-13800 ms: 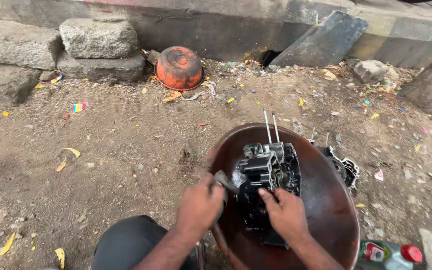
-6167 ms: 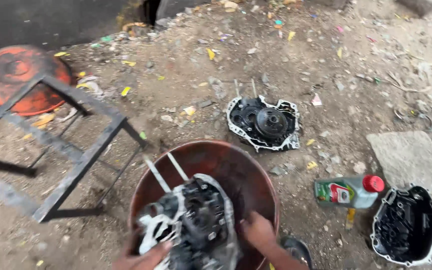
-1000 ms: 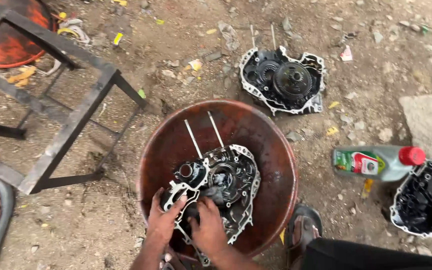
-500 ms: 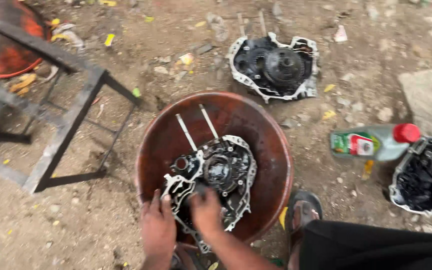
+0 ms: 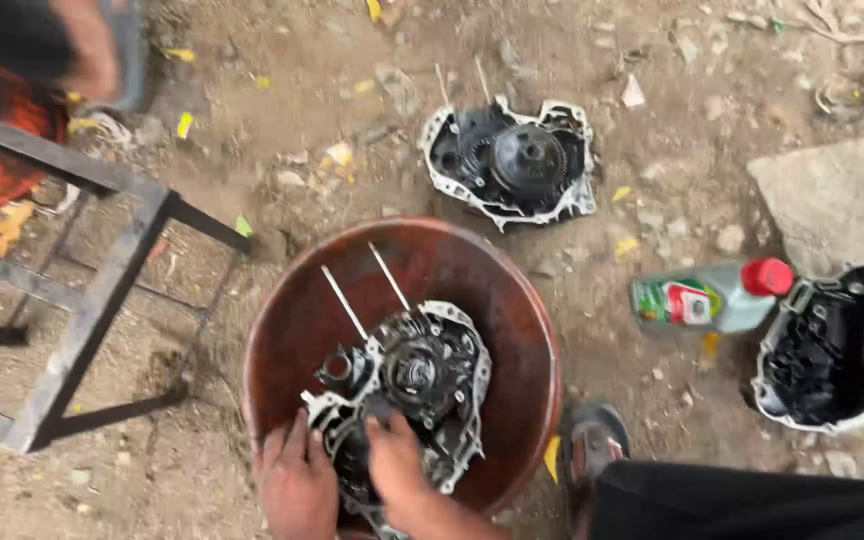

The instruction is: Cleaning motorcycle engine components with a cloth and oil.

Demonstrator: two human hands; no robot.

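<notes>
A greasy engine crankcase half (image 5: 414,385) with two long metal studs lies inside a round reddish-brown basin (image 5: 512,300) on the dirt. My left hand (image 5: 297,482) grips the casing's near left edge. My right hand (image 5: 399,467) presses on its near middle, fingers curled over the metal. Both hands sit at the basin's near rim.
A second crankcase half (image 5: 512,160) lies on the ground beyond the basin. A grey bottle with a red cap (image 5: 714,295) and a dark engine cover (image 5: 830,345) lie to the right. A metal frame stand (image 5: 92,300) is at left. My sandalled foot (image 5: 592,455) is beside the basin.
The view has shifted, so the basin and ground parts sit further right and lower in frame. My hands stay on the crankcase in the basin, right hand slightly further onto it.
</notes>
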